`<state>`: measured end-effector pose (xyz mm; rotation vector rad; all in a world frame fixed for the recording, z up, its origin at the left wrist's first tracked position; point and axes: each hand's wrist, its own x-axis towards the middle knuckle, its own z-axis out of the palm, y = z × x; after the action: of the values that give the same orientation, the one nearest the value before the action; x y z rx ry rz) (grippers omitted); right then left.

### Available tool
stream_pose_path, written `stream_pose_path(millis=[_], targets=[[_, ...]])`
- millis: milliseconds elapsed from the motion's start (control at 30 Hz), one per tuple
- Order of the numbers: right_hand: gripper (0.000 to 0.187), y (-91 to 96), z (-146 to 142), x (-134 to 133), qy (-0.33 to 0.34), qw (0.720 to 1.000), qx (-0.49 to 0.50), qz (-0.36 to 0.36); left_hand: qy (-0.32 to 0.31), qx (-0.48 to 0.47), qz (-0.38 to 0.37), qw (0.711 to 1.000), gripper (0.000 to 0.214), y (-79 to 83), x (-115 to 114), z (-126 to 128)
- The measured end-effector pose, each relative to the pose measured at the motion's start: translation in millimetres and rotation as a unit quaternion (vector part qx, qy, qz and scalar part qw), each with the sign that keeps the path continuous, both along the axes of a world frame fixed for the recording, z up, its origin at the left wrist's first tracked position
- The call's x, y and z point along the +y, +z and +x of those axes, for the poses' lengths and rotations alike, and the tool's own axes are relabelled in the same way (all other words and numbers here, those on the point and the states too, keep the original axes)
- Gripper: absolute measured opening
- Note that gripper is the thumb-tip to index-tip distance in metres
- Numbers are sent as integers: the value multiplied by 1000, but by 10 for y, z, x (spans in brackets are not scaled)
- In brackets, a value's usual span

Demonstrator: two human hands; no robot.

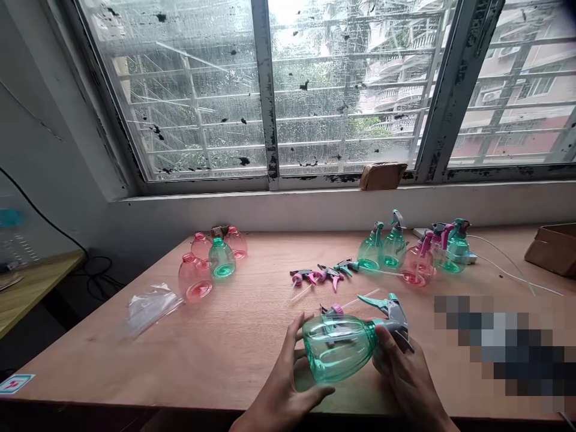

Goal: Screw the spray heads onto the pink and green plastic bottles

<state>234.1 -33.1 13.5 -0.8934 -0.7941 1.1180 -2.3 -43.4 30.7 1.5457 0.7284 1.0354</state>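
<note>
A clear green spray bottle lies tilted on its side in the air above the table's front part. Around its rounded base curves my left hand, fingers behind it and thumb below. My right hand grips it at the neck, thumb against the collar under the grey and green spray head. Partly hidden behind the bottle is a pink-collared spray head. Several loose pink and green spray heads with thin tubes lie farther back.
At the back left stand red bottles and a green bottle without spray heads. Bottles with spray heads stand back right. A plastic bag lies left; a brown box sits far right. Blurred blocks cover the right side.
</note>
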Motion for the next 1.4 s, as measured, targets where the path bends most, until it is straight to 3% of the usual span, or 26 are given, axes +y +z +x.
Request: stream_pose_path(millis=[100, 233, 367, 433, 633, 767, 1000, 1167, 1267, 1400], targets=[[46, 19, -29, -5, 12, 999, 38, -9, -3, -13, 3, 1000, 101, -6, 0, 6], [41, 66, -59, -27, 23, 1000, 15, -6, -19, -24, -49, 998, 110, 116, -15, -7], [41, 89, -62, -49, 8, 999, -31, -11, -8, -10, -81, 997, 86, 244, -15, -13], [40, 91, -51, -51, 2, 999, -33, -10, -4, -14, -83, 996, 83, 256, -6, 0], [38, 68, -16, -33, -9, 1000, -24, 0, 33, -27, -75, 996, 92, 157, -6, 36], [30, 28, -16, -26, 21, 998, -58, 33, 40, -25, -49, 998, 100, 105, -17, 24], [36, -6, -9, -11, 10, 995, -91, 40, 4, -46, -51, 998, 103, 143, -22, 14], [38, 9, -1, -11, 17, 995, -92, 45, 59, -15, -43, 997, 74, 129, 26, -41], [35, -5, 8, -8, 23, 995, -91, 43, 34, -57, -46, 997, 73, 61, 22, -54], [32, 5, 9, -12, 22, 996, -76, 36, 4, -46, 42, 998, 88, -2, -19, -44]])
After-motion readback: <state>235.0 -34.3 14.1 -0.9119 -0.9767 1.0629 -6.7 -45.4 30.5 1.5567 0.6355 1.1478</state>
